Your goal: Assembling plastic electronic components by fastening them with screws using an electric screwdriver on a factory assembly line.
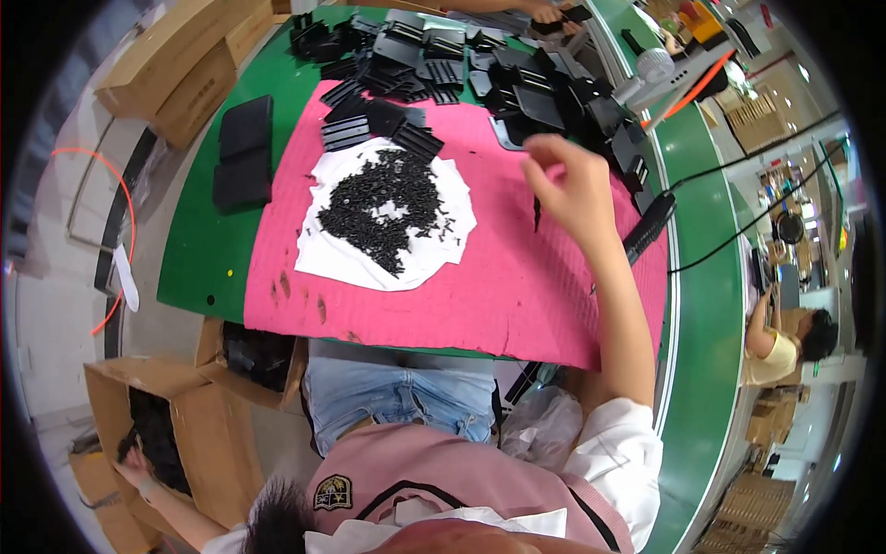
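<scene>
My left hand reaches down into an open cardboard box at the lower left. Its fingers are closed around a black part, whose full shape I cannot make out. Over the right side of the pink mat, my right hand is raised with curled fingers, thumb and forefinger apart, nothing visible between them. Just below the thumb is a thin dark object. A black power screwdriver with a cable lies right of this hand. Small black screws are heaped on a white cloth.
Black plastic parts crowd the far side of the green table. Two joined black blocks lie at the left. A second box of black parts stands below the table edge. Across the table, another person's hands hold a dark part.
</scene>
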`<action>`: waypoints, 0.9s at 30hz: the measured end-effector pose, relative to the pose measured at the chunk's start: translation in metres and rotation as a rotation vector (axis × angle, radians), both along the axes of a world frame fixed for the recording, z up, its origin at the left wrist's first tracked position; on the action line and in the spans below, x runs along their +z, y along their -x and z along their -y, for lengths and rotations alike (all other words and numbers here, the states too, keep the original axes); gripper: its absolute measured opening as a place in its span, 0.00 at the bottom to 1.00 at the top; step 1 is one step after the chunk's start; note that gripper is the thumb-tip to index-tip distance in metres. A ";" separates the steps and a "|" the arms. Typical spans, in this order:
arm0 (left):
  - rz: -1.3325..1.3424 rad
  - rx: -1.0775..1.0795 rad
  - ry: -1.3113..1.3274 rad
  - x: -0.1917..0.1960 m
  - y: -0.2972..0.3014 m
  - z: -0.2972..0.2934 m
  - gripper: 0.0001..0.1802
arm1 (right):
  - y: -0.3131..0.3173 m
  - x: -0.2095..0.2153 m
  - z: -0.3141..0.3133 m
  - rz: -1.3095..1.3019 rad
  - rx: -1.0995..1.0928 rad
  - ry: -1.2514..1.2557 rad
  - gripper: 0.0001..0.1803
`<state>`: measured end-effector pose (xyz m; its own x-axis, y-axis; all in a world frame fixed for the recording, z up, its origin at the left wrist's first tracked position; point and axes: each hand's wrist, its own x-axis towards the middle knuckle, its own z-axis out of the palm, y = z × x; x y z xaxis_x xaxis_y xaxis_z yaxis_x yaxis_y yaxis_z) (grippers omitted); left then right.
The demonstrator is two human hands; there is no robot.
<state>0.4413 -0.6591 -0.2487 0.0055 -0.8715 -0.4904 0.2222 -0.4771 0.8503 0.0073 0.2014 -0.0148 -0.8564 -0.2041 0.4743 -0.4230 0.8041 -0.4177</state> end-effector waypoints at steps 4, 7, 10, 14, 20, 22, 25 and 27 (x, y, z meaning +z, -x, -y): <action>0.019 -0.123 0.113 0.031 0.084 -0.104 0.34 | 0.060 -0.012 -0.007 -0.407 -0.105 -0.534 0.32; 0.032 -0.203 0.244 0.054 0.138 -0.135 0.32 | 0.096 -0.037 -0.026 -0.353 -0.200 -0.618 0.36; -0.168 -0.341 0.343 0.070 0.222 -0.151 0.23 | 0.108 -0.045 -0.024 -0.083 -0.230 -0.448 0.33; -0.388 -0.775 0.628 0.131 0.341 -0.279 0.18 | 0.093 -0.030 -0.020 -0.142 -0.266 -0.373 0.29; -0.670 -1.758 0.432 0.220 0.421 -0.532 0.24 | 0.029 -0.006 0.034 -0.684 0.025 -0.389 0.26; -0.659 -1.907 0.269 0.228 0.430 -0.567 0.24 | -0.002 0.002 0.068 -0.659 0.132 -0.445 0.27; -0.685 -1.734 0.279 0.226 0.446 -0.593 0.18 | -0.019 0.009 0.090 -0.527 0.281 -0.494 0.31; -0.716 -1.662 0.310 0.219 0.452 -0.587 0.17 | -0.012 0.013 0.087 -0.339 0.422 -0.300 0.34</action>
